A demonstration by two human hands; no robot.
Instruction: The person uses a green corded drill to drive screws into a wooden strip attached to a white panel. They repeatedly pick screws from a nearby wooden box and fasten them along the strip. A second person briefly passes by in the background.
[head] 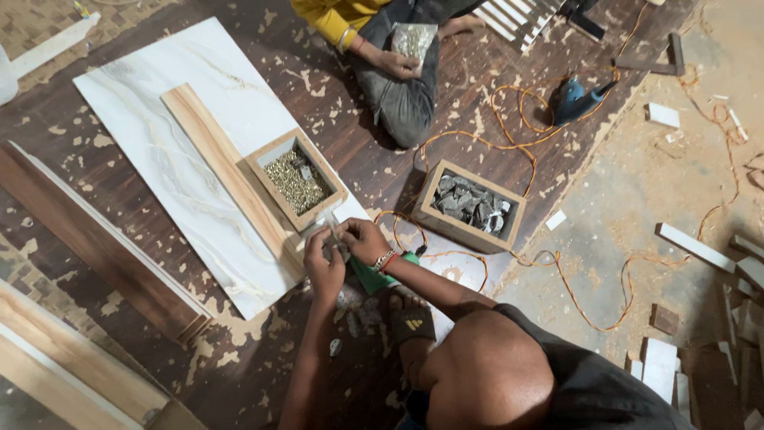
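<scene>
My left hand [325,267] and my right hand [364,239] meet over the floor, both closed on a small clear packet [333,236] with greyish bits in it. They are just in front of a small wooden box [259,163] filled with brass-coloured screws, which rests on a white marbled board [171,135]. My right wrist wears bead bracelets. A green object [372,276] lies under my right forearm. Several small grey packets [358,314] lie on the floor by my foot.
A second wooden box [434,213] holds grey packets. Another person [398,87] sits opposite, a hand on a clear bag of screws [414,38]. An orange cable [509,143] loops across to a blue power tool [573,99]. Wood planks [95,239] and offcuts [696,247] lie around.
</scene>
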